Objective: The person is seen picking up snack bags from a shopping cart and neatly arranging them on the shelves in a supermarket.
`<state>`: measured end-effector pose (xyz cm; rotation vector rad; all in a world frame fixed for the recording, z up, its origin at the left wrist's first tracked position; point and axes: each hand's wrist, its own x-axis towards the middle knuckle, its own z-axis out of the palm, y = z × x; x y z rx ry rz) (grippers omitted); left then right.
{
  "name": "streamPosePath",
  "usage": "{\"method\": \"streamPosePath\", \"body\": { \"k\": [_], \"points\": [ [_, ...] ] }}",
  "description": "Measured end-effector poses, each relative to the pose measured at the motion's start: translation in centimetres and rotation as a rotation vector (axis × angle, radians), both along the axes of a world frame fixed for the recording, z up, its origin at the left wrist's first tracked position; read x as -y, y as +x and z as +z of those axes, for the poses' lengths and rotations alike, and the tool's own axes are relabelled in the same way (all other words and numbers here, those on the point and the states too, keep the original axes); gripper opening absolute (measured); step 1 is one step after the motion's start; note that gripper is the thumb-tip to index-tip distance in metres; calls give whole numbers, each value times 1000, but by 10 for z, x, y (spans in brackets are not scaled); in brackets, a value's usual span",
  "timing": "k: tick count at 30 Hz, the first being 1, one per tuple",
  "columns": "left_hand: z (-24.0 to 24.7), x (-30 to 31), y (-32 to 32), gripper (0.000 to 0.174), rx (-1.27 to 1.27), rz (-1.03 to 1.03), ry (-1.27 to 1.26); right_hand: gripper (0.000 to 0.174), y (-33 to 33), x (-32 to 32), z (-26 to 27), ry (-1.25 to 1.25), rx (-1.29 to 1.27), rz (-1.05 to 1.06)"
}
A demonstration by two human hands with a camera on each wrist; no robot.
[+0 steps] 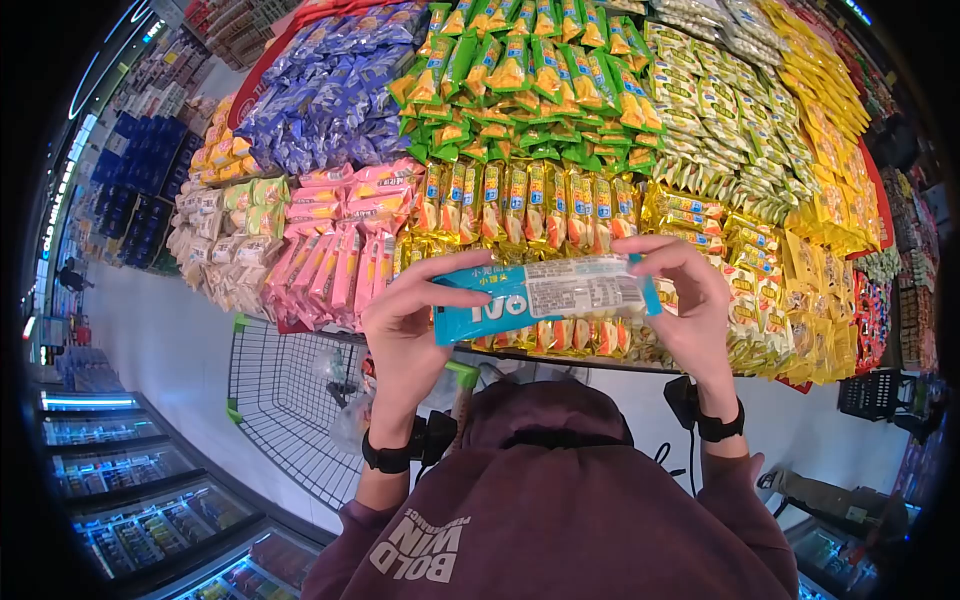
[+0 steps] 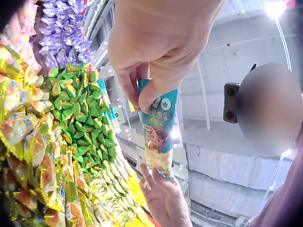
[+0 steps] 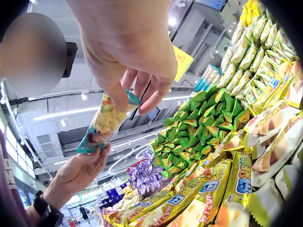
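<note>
A long teal packet point(image 1: 545, 297) with a clear section is held level above the snack display, its printed back facing the head view. The left hand point(image 1: 405, 325) pinches its left end, and the right hand point(image 1: 690, 305) pinches its right end. Seen from the left wrist, the packet point(image 2: 159, 130) shows a cartoon child, with the left hand point(image 2: 158, 42) gripping the near end. Small pale pieces fill the packet point(image 3: 108, 118) in the right wrist view, where the right hand point(image 3: 128, 52) pinches the upper end by its teal edge.
Heaped snack packets spread ahead: blue ones point(image 1: 345, 90), green ones point(image 1: 530, 75), pink ones point(image 1: 340, 240) and yellow ones point(image 1: 825, 90). A wire shopping cart point(image 1: 290, 400) stands at the left below the display. Lit cases point(image 1: 150, 520) line the lower left; a black basket point(image 1: 870, 395) is at right.
</note>
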<state>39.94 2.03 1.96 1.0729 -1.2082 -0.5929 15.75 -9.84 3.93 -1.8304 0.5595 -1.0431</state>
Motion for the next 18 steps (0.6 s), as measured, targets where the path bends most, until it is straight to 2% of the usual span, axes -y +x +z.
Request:
{"method": "streamPosePath", "body": {
  "k": [2,4,10,13,16,18],
  "points": [
    [-1,0,2,23,3,3,-5,28,3,-2,0,50,18,-8],
    [7,-3,-4,21,-114,47,85,36,6,-3,-3,71,32,-9],
    [1,-8,2,20,-277,64,156,43,18,-10,-4,440,121,-29],
    [-2,-10,5,21,-312,73,133,49,23,-11,-7,308,4,-79],
    [-7,-14,11,20,-309,96,144,55,38,-13,-1,-248,-101,-198],
    [-8,-18,14,20,-307,102,152,57,43,-13,6,-440,-218,-121]
  ]
}}
